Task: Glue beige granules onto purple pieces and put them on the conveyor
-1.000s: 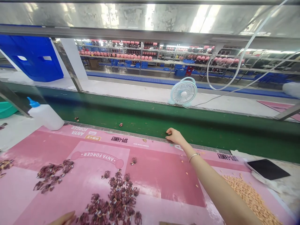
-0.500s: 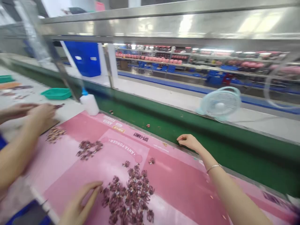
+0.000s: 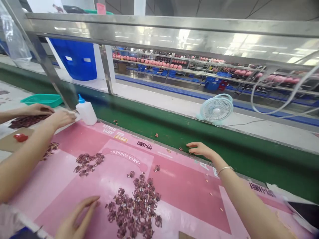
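Note:
My right hand (image 3: 201,149) is over the near edge of the green belt (image 3: 149,122), thumb and fingers apart, with nothing visible in them. Left of its fingertips, a small dark piece (image 3: 180,148) lies at the belt's edge. My left hand (image 3: 77,217) is low over the pink printed mat (image 3: 184,189), its thumb and index tips pinched close together. Whatever may be between them is too small to see. Right of it spreads a pile of small maroon, curly-edged pieces (image 3: 136,209). A smaller cluster (image 3: 88,163) of similar pieces lies farther back on the mat.
A white squeeze bottle (image 3: 86,113) with a blue cap stands at the mat's back left corner. On the ledge beyond the belt sits a light blue fan (image 3: 216,110). A co-worker's arms (image 3: 27,152) reach in from the left, near a green tray (image 3: 42,99).
The view has shifted slightly. A small dark piece now shows beside my right fingertips, which are apart from it. My left hand has drawn a little away from the maroon pile.

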`<action>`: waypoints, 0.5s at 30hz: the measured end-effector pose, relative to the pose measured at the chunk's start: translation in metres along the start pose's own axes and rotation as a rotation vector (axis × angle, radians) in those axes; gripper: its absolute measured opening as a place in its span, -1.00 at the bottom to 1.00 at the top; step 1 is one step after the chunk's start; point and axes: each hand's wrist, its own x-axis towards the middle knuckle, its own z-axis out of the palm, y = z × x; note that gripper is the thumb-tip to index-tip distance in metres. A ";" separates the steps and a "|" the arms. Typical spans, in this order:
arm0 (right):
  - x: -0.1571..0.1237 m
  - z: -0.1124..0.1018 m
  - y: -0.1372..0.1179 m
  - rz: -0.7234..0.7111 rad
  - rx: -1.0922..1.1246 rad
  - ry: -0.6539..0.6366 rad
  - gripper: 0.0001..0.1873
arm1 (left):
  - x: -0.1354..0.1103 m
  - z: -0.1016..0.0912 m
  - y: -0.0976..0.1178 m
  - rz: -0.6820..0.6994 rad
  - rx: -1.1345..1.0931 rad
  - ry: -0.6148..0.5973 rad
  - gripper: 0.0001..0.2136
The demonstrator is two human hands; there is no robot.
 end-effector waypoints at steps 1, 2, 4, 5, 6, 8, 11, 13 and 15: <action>0.000 0.007 -0.002 0.005 0.020 -0.033 -0.60 | 0.009 0.007 0.015 0.034 -0.037 -0.035 -0.50; 0.001 0.014 -0.007 0.006 0.035 -0.064 -0.60 | 0.017 0.013 0.031 0.083 -0.069 -0.058 -0.53; 0.007 0.025 -0.019 0.003 0.053 -0.115 -0.58 | 0.027 0.024 0.060 0.199 -0.117 -0.091 -0.61; 0.009 0.028 -0.025 -0.003 0.056 -0.135 -0.58 | 0.030 0.028 0.071 0.243 -0.129 -0.111 -0.66; 0.012 0.029 -0.030 -0.012 0.057 -0.152 -0.58 | 0.031 0.030 0.080 0.265 -0.140 -0.123 -0.70; 0.014 0.031 -0.040 -0.046 0.055 -0.185 -0.58 | 0.028 0.034 0.087 0.247 -0.167 -0.137 -0.75; 0.020 0.051 -0.067 -0.139 0.043 -0.250 -0.57 | 0.019 0.036 0.079 0.137 -0.195 -0.100 -0.75; 0.025 0.087 -0.101 -0.238 0.043 -0.307 -0.58 | 0.013 0.038 0.065 0.064 -0.187 -0.050 -0.72; 0.026 0.137 -0.146 -0.363 0.059 -0.365 -0.61 | 0.007 0.039 0.049 -0.004 -0.170 0.030 -0.69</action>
